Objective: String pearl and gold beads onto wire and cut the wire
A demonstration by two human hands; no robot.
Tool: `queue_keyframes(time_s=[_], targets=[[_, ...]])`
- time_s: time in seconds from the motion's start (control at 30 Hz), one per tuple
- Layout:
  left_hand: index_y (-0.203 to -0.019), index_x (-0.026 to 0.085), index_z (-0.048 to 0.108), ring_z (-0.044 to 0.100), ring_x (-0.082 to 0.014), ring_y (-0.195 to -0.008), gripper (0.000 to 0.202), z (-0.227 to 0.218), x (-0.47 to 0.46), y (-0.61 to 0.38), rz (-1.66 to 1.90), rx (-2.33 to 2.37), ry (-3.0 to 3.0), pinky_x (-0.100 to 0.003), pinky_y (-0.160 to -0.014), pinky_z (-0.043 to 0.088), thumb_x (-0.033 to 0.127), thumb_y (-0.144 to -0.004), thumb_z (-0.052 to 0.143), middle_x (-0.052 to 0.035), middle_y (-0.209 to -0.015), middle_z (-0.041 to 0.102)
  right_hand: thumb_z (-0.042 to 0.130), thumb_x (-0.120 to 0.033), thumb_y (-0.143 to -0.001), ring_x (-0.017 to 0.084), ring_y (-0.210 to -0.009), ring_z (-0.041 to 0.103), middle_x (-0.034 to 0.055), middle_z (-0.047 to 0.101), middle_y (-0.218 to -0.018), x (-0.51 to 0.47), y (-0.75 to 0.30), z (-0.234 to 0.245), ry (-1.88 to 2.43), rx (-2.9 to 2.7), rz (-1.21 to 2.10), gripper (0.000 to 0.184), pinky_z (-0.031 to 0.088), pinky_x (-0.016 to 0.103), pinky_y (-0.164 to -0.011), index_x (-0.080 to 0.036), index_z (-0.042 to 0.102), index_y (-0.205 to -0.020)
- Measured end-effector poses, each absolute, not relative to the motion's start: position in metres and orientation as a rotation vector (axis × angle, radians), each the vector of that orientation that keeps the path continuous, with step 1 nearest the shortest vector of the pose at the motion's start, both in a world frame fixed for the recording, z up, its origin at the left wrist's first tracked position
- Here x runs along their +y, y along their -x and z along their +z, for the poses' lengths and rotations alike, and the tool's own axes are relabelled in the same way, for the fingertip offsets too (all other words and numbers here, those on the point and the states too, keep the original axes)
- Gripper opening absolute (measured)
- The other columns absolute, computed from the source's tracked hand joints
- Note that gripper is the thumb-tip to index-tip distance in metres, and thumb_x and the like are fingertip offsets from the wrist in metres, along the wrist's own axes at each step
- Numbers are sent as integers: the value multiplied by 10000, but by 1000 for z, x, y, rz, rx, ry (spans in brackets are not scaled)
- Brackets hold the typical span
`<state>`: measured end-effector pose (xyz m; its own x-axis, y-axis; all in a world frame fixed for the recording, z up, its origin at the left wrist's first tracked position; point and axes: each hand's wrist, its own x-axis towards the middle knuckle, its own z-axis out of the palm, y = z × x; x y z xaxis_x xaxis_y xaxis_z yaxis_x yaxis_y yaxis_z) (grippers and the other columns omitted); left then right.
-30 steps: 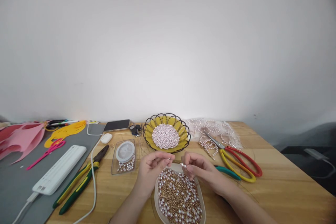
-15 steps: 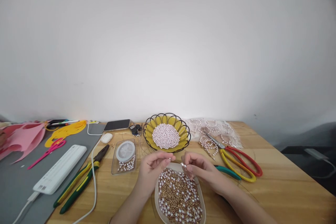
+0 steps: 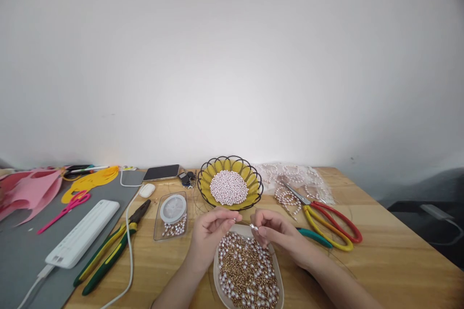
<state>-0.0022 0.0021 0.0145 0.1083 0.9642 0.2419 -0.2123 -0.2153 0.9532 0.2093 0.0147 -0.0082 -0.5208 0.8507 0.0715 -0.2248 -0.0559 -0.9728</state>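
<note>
My left hand (image 3: 213,229) is closed in a pinch over the far edge of a pale oval tray (image 3: 216,277). Whatever sits between its fingertips is too small to name. Close beside it, my right hand (image 3: 277,231) pinches a few shiny white pearl beads (image 3: 254,227) between thumb and forefinger. A narrow gap separates the two sets of fingertips. Beneath the hands, the tray holds loose pearl beads and small gold beads (image 3: 246,265). Just beyond stands a yellow basket with a black wire rim (image 3: 205,195), holding many pale pink beads (image 3: 229,187).
To the right lie scissors with red and yellow handles (image 3: 328,222), a teal handle (image 3: 314,236) and bead strands (image 3: 288,199). Left are a clear box with a spool (image 3: 173,208), green-yellow pliers (image 3: 112,246), a white cable (image 3: 130,256), a power strip (image 3: 83,234), a phone (image 3: 161,172) and pink scissors (image 3: 65,210).
</note>
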Motion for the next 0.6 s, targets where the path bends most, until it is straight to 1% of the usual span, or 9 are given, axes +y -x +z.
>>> queue_keyframes(time_s=[0.2,0.4,0.6], targets=[[-833,206,846,757,-202,-818,179,15,3,3,1379,818,-1297,-260,-750,592,382,-802,841,-83,-865,825,779,-522,-850,122,-579,477,-43,554,-635,16,-210,-11,717,-1414,1694,395,342,267,-602,-193,574,-774],[-860,246,856,744,-174,-819,73,13,4,3,1404,799,-1391,-225,-749,581,302,-831,819,-62,-864,817,777,-518,-854,123,-585,477,-42,554,-640,16,-210,-10,717,-1413,1688,389,342,267,-605,-193,576,-778],[-905,234,847,727,-182,-832,102,9,5,5,1423,817,-1623,-245,-761,568,201,-869,757,-61,-856,812,764,-505,-867,125,-591,473,-40,548,-642,17,-211,-13,702,-1430,1691,383,346,263,-602,-193,563,-775]])
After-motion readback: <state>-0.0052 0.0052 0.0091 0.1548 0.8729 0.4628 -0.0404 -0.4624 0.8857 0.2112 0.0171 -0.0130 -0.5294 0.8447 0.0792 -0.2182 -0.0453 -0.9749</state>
